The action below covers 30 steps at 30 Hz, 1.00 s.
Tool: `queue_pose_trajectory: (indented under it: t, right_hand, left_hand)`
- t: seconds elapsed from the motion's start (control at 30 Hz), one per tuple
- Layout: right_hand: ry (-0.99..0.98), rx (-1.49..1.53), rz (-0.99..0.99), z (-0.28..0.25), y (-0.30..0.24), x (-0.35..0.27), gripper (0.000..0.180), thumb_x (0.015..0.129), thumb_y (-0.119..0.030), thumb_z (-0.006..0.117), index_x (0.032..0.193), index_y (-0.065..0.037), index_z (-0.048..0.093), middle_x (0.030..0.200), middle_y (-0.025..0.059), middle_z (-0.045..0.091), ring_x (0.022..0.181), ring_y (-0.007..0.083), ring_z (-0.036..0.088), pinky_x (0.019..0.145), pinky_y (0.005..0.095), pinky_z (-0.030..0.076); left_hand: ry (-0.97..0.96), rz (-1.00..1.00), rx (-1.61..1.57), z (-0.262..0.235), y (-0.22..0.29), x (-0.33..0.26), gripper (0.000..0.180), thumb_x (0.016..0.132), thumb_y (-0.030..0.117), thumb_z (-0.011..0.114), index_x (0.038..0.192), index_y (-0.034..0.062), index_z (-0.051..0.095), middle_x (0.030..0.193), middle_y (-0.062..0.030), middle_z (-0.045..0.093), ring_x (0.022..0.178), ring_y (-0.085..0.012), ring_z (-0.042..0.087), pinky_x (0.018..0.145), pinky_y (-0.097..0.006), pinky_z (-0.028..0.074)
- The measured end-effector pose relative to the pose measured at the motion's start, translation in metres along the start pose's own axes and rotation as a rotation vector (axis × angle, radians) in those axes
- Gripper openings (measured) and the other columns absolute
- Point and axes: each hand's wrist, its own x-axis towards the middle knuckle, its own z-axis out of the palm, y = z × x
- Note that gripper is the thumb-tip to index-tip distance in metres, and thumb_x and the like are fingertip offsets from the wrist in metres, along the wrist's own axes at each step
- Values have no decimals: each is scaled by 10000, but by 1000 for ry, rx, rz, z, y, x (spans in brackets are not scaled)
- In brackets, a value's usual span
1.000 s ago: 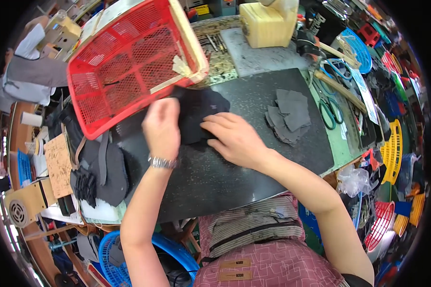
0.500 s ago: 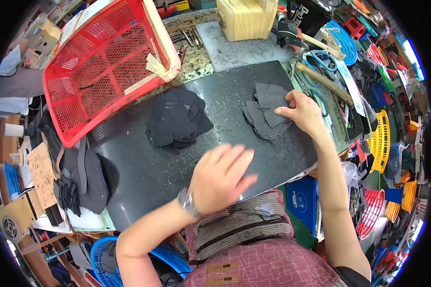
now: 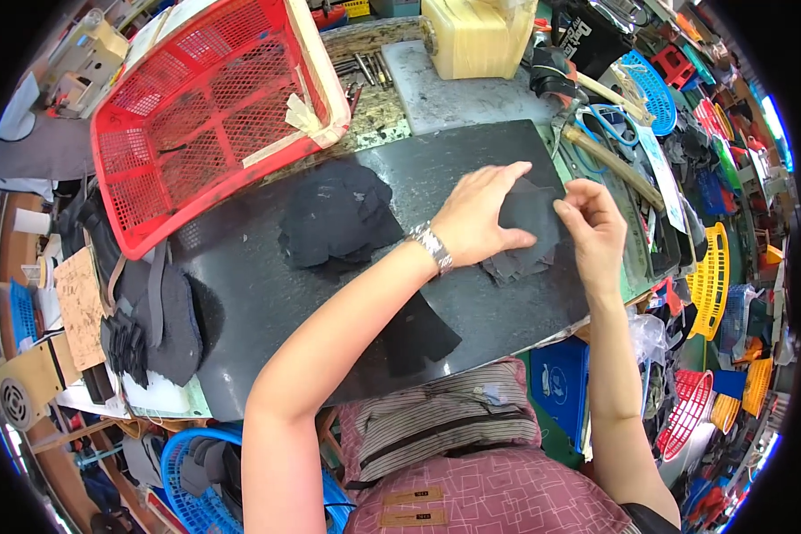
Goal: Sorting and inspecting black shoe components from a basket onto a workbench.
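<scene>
Two hands: both at the small stack of dark grey cut pieces [image 3: 527, 233] on the far right of the black surface [image 3: 267, 303]
Left hand [image 3: 481, 222]: laid flat and open on top of the stack, fingers spread, pressing it down; watch on the wrist; grasping nothing
Right hand [image 3: 592, 227]: thumb and fingertips pinched on the right edge of the top piece, the rest of the fingers loosely curled
Stack: under the left palm, touching both hands; pieces lie fanned, lower edges showing below the left hand
Black pile [image 3: 338, 222]: heap of darker cut pieces, left of the left hand, near but apart from it
Single black piece [image 3: 418, 334]: lies under the left forearm, toward the near edge of the surface
Red basket [image 3: 205, 107]: tilted, beyond and left of the hands, its rim resting at the far edge of the surface
Yellow block [image 3: 476, 36]: beyond the hands, well apart
Yellow basket [image 3: 712, 280]: right of the right hand, off the surface
Step in hand (judgement): separating one piece from the stack; left hand steadies, right hand picks at the edge
Next move calls for (judgement): a clean peel of only the top layer; keep the left palm's pressure so the pieces below do not slide; thin pieces may cling together, so check that a single one lifts
</scene>
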Motion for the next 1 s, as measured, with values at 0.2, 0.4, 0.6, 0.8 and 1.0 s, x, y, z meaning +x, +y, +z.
queue_pose_trajectory:
  t: [0.2, 0.4, 0.6, 0.8, 1.0]
  right_hand:
    - [-215, 174, 178, 10, -26, -5, 215, 828, -72, 689, 1032, -21, 644, 817, -42, 595, 750, 39, 540, 683, 175, 439]
    - [-449, 418, 517, 16, -16, 2, 132, 864, -113, 646, 936, -4, 661, 832, -1, 648, 707, 61, 566, 650, 208, 461]
    - [-27, -977, -695, 16, 1, 18, 274, 795, -122, 667, 1052, -36, 622, 961, 106, 620, 804, 271, 607, 734, 324, 484]
    - [-856, 283, 472, 52, -62, -57, 541, 809, -31, 668, 1297, -81, 437, 864, -13, 560, 769, 42, 514, 666, 227, 432]
    - [-833, 82, 462, 68, -40, -68, 596, 802, -11, 654, 1329, -70, 382, 751, 2, 562, 684, 66, 531, 634, 237, 440]
  left_hand:
    - [342, 234, 71, -5, 26, -19, 236, 712, 76, 727, 932, 36, 652, 907, -135, 657, 829, -287, 636, 734, -342, 521]
    - [487, 476, 343, -18, 27, -45, 122, 712, 13, 703, 800, 36, 622, 890, -103, 666, 741, -264, 658, 645, -338, 539]
    - [453, -11, -33, -35, 61, -103, 155, 836, -12, 651, 922, 22, 527, 758, -50, 608, 593, -75, 583, 530, -212, 469]
    - [438, -415, -279, -33, 65, -164, 239, 853, -30, 620, 1039, 28, 481, 745, 9, 556, 621, -9, 510, 505, -172, 398]
    - [400, -721, -336, -19, 63, -189, 570, 827, -16, 648, 1314, 58, 361, 720, -20, 613, 599, -52, 572, 537, -192, 457]
